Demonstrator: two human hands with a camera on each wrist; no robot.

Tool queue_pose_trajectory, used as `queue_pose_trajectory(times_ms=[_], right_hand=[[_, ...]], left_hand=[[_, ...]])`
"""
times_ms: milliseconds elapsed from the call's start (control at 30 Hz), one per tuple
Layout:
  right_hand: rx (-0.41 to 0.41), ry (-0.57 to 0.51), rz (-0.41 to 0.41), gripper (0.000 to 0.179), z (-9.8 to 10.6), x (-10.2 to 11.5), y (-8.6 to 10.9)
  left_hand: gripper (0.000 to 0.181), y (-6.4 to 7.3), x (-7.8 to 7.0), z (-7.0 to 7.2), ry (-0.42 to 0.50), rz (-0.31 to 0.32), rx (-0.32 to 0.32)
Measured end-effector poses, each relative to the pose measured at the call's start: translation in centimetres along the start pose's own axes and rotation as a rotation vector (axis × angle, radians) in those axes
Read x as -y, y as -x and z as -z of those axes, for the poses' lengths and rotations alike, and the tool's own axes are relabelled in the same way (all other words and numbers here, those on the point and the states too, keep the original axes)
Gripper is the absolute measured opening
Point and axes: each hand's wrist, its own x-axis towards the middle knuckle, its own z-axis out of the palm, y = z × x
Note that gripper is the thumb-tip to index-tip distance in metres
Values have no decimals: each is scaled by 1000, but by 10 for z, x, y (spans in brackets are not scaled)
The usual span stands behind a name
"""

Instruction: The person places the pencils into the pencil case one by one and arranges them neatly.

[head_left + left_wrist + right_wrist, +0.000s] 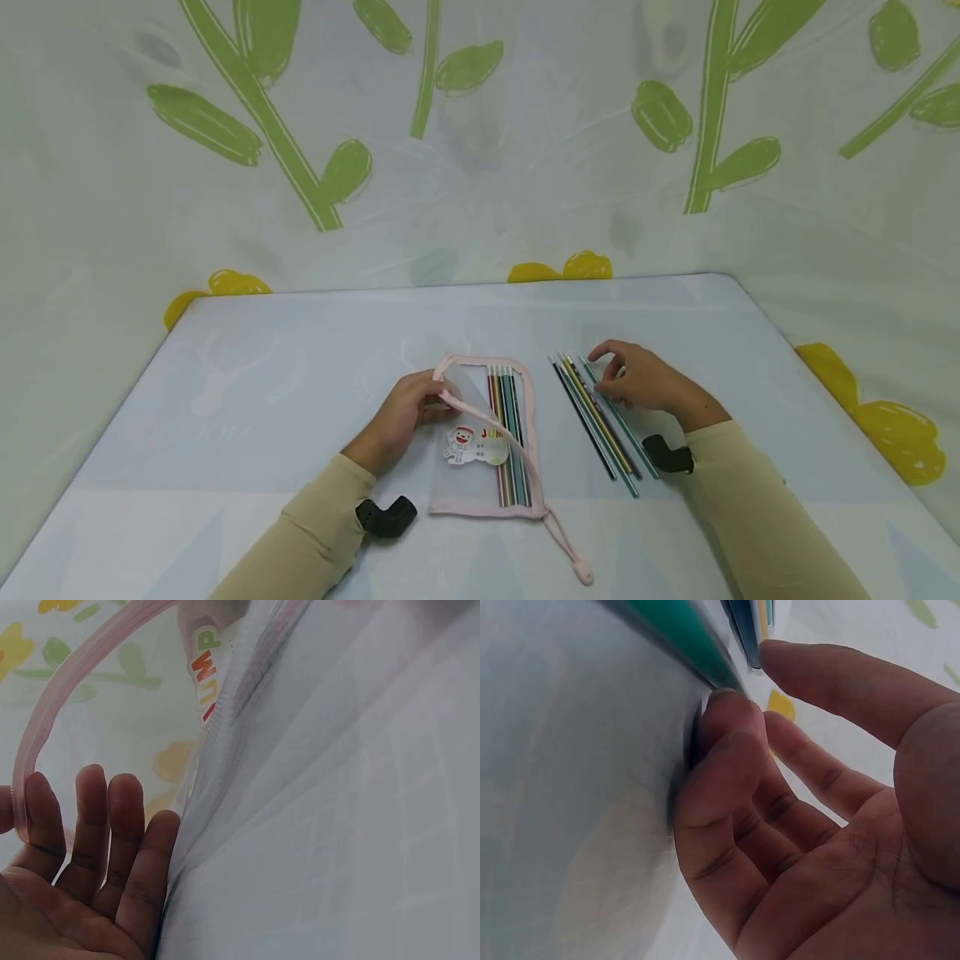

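A see-through zip pouch [456, 487] with pink trim and a cartoon label lies on the table, its opening edge lifted. My left hand [405, 410] pinches the pink edge [45, 712] between thumb and index finger at the pouch's left side; the other fingers are spread. Several pencils [515, 479] show side by side along the pouch's right part. To the right, several more pencils [597, 419] lie loosely together on the table. My right hand [647, 379] is over their upper end, bent fingertips at a teal pencil [682, 637], the thumb standing apart.
The pale table [300, 350] reaches back to a light wall covering [465, 192] with green and yellow plant prints. A pull cord [566, 546] hangs off the pouch's lower right corner. Dark wrist mounts [386, 517] sit at both sleeves.
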Motion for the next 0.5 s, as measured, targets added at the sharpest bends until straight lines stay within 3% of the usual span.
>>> queue_pose_trajectory(times_ms=[500], right_hand=[[-18, 86, 27, 51, -4, -1, -3]], left_hand=[[32, 0, 0, 0, -7, -5, 2]])
